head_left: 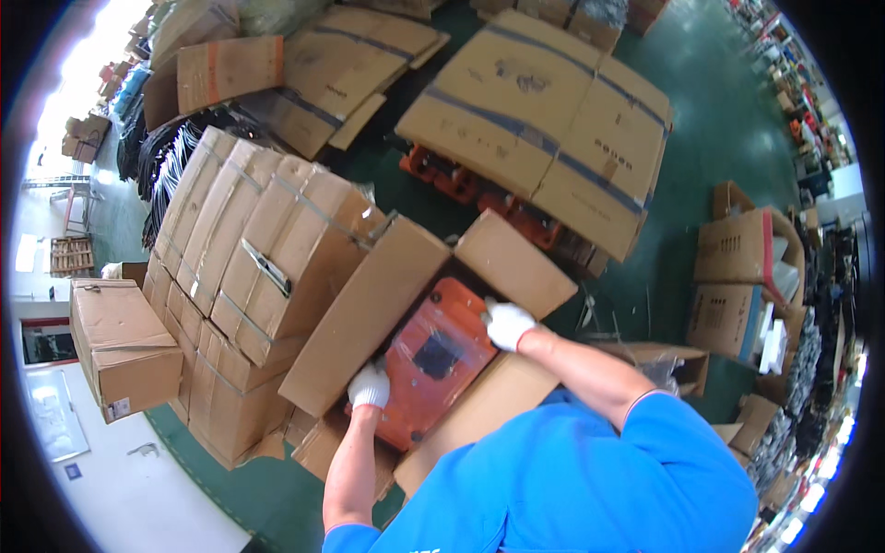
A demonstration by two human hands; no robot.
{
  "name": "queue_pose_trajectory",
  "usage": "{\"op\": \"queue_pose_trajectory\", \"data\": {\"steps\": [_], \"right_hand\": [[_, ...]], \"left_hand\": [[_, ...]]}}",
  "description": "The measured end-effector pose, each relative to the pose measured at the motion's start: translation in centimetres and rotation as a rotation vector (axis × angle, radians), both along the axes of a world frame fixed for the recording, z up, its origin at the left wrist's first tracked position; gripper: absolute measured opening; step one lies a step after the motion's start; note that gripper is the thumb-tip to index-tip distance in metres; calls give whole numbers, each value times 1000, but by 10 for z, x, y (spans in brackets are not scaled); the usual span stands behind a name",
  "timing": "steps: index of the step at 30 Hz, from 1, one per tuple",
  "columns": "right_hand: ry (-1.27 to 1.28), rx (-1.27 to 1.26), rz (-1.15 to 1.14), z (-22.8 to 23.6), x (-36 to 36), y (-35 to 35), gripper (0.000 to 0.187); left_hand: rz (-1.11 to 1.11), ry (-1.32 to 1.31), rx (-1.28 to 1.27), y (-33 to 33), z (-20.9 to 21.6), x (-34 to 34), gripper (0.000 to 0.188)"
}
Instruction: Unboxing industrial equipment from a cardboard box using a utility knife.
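An orange panel-like piece [426, 378] with a dark square in its middle and dark round spots near its corners sits in an open cardboard box [364, 318]. The box's flaps stand folded outward around it. My left hand [370, 386], in a white glove, is closed on the left edge of the orange piece; its fingertips are partly hidden. Across from it, my right hand [508, 324], also gloved in white, grips the right edge near the upper corner. The underside of the piece cannot be seen.
Strapped cartons [277, 230] are stacked at my left, with a utility knife [266, 267] lying on one. Ahead, flattened cardboard [544, 120] covers a pallet bearing several orange pieces [442, 175]. Open boxes [737, 249] stand at the right on the green floor [728, 120].
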State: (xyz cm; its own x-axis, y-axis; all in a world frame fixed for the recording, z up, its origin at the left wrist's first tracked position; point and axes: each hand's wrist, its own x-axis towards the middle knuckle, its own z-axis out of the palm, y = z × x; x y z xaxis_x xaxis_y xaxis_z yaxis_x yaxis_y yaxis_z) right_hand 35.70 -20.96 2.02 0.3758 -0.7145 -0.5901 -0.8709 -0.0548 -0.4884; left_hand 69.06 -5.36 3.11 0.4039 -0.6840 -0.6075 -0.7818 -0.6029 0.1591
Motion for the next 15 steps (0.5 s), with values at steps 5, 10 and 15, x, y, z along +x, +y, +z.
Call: {"op": "queue_pose_trajectory", "data": {"steps": [5, 10, 15], "right_hand": [[-96, -99, -277, 18, 3, 12, 47], [-250, -307, -370, 7, -14, 34, 49], [-213, -231, -261, 53, -12, 16, 39]], "left_hand": [[-10, -41, 42, -7, 25, -7, 61], [-65, -94, 73, -1, 44, -17, 57], [-100, -149, -59, 1, 75, -8, 58]]}}
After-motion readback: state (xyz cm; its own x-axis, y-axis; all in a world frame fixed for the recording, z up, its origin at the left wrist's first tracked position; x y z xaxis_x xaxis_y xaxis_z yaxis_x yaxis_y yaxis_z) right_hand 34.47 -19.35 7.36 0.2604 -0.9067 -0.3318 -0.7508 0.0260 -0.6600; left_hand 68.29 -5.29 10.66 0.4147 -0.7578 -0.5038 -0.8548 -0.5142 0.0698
